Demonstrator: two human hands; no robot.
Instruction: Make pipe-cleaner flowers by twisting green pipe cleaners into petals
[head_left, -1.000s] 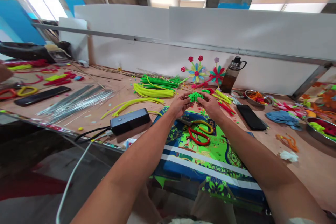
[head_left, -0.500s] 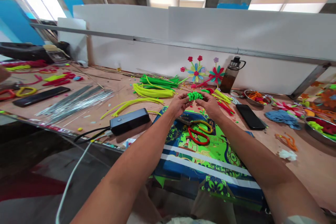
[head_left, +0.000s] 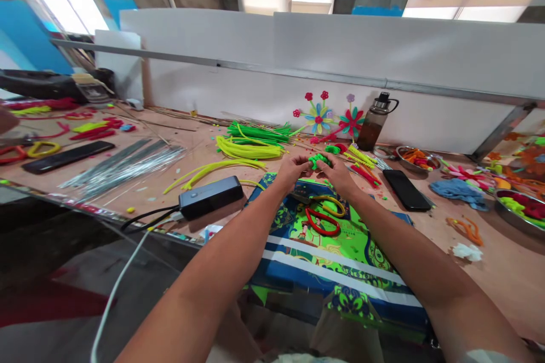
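Between my two hands is a small bundle of green fuzzy coils (head_left: 318,161). My left hand (head_left: 296,170) pinches its left side, and my right hand (head_left: 336,171) grips the right side, with the fingertips close together. Below them, scissors with red and yellow handles (head_left: 324,216) lie on a green and blue box (head_left: 340,247). Just beyond the hands are bundles of yellow-green stems (head_left: 247,149) and green stems (head_left: 261,132).
A power bank (head_left: 210,197) with cables lies left of the box. A phone (head_left: 406,189), a bottle (head_left: 375,123) and a metal bowl (head_left: 417,160) stand or lie to the right. Silvery wires (head_left: 128,167) are spread at left. Fuzzy flowers (head_left: 318,117) are by the white panel.
Both hands have closed in around the green coils, which are now more covered by fingers. My left hand has shifted slightly right.
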